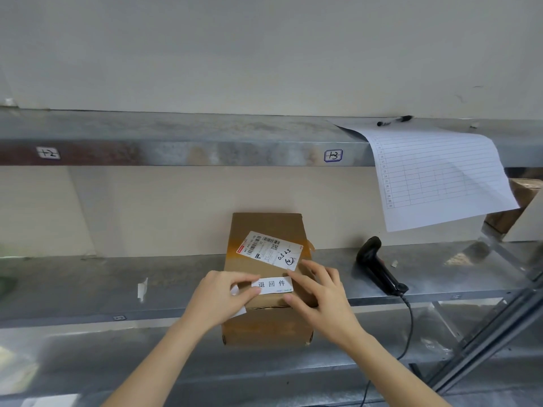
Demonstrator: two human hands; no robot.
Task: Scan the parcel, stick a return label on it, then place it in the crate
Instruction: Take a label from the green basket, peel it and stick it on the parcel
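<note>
Two bare forearms reach up from the bottom edge toward a brown cardboard parcel [266, 277] that sits on a grey metal shelf [88, 289], its near end overhanging the shelf's front lip. The left hand [219, 295] lies on the parcel's near left top, fingers curled, thumb and forefinger pinching the left end of a white return label [273, 284] printed with three black characters. A slip of white backing paper [238, 311] shows beneath that hand's palm. The right hand [318, 292] rests on the parcel's near right corner with its fingers spread and loosely bent, fingertips touching the label's right end and the cardboard beside it; it grips nothing. The label lies flat across the top of the parcel, just in front of a tilted shipping label [269, 249] that bears barcodes and handwritten numbers.

To the right of the parcel, apart from it, a black handheld scanner [379, 267] lies on the shelf, its cable [407, 333] dropping over the front edge. A small curl of white paper [142, 289] stands on the shelf to the left. On the upper shelf [205, 142], a ruled sheet [440, 177] hangs over the rim, with a black pen [395, 120] lying at its top. Two small tags [333, 156] with handwritten marks are stuck on that shelf's front face. Another cardboard box [520, 201] is partly hidden behind the sheet at far right.
</note>
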